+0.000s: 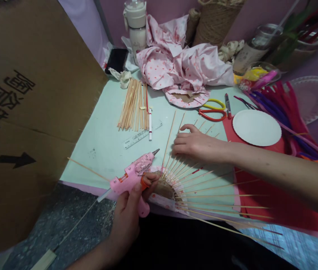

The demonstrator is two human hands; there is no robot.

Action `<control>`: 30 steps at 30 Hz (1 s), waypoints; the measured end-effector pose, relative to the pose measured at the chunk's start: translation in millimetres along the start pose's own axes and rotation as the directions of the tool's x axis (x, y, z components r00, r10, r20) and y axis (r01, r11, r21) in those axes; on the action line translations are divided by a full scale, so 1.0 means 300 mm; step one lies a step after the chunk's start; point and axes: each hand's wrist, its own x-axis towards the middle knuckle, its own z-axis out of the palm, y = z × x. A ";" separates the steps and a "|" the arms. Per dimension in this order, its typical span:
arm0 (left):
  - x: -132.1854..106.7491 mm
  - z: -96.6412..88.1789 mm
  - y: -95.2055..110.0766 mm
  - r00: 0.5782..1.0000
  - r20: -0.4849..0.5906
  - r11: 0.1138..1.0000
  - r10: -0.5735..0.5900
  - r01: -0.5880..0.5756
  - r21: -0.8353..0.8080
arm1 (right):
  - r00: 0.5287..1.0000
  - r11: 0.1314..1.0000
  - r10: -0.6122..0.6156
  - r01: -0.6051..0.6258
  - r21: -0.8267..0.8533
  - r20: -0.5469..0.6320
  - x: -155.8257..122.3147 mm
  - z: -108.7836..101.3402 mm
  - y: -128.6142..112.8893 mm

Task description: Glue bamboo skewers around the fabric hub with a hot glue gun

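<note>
My left hand [127, 213] is wrapped round a pink hot glue gun [132, 176], its nozzle pointing up and right toward a fan of thin bamboo sticks [209, 187]. The sticks spread out from a fabric-covered round disc [164, 189] at the table's near edge. My right hand [195, 144] lies flat on the upper sticks of the fan, fingers stretched out and pressing them down. A glue stick pokes out of the back of the gun.
A bundle of loose sticks [135, 105], a pen [150, 123] and a clear ruler [140, 137] lie on the green table. Pink dotted cloth [181, 62], scissors [213, 110], a white paper plate [256, 127], pipe cleaners [282, 108] sit behind. Cardboard [26, 112] stands at left.
</note>
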 end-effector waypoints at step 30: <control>-0.007 0.027 0.023 0.993 -0.102 0.993 0.053 -0.041 0.115 | 0.951 0.946 0.254 -0.282 0.158 0.176 0.088 -0.030 -0.038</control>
